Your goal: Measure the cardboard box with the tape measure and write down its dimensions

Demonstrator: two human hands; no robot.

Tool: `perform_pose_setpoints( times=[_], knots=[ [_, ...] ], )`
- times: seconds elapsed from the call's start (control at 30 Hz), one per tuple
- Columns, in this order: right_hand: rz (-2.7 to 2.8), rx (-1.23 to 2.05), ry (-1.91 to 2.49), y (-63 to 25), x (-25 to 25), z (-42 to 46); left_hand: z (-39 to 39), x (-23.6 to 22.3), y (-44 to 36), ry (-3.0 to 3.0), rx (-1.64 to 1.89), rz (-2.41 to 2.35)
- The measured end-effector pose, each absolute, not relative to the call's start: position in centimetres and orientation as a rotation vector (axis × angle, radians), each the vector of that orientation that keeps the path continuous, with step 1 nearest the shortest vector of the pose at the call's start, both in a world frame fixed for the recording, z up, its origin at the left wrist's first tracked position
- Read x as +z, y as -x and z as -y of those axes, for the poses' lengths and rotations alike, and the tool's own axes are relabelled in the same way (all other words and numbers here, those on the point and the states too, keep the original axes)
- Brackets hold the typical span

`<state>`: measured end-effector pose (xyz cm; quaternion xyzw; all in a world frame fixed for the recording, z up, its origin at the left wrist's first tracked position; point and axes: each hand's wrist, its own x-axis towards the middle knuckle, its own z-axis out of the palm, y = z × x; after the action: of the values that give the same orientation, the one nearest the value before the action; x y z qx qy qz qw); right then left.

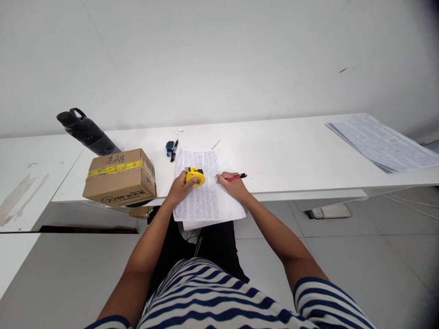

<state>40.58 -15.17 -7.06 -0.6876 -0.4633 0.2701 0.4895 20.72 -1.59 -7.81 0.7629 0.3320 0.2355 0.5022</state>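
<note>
My left hand [181, 187] is closed around a yellow tape measure [198, 179] with a black top, held over a handwritten sheet of paper [202, 203]. In my right hand [233, 185] is a red pen [236, 177] with a black end, pointing left across the right part of the sheet. The paper is covered in rows of dense writing and hangs over the table's front edge towards my lap, with another sheet under it. The tape measure hides part of the writing.
A taped cardboard box [116, 183] stands at the left, with a dark water bottle [91, 133] leaning behind it. A dark watch [170, 147] and a black pen [175, 148] lie beyond the sheet. Stacked written papers [384, 141] cover the right end of the white table [281, 160].
</note>
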Motion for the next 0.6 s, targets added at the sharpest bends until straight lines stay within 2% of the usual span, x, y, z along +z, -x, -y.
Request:
perform_pose_setpoints(
  times=[0.6],
  knots=[
    [1.136, 0.681, 1.656, -40.63, -7.29, 15.4, 1.87, -7.59, -20.55, -1.87, 0.558, -0.836]
  ],
)
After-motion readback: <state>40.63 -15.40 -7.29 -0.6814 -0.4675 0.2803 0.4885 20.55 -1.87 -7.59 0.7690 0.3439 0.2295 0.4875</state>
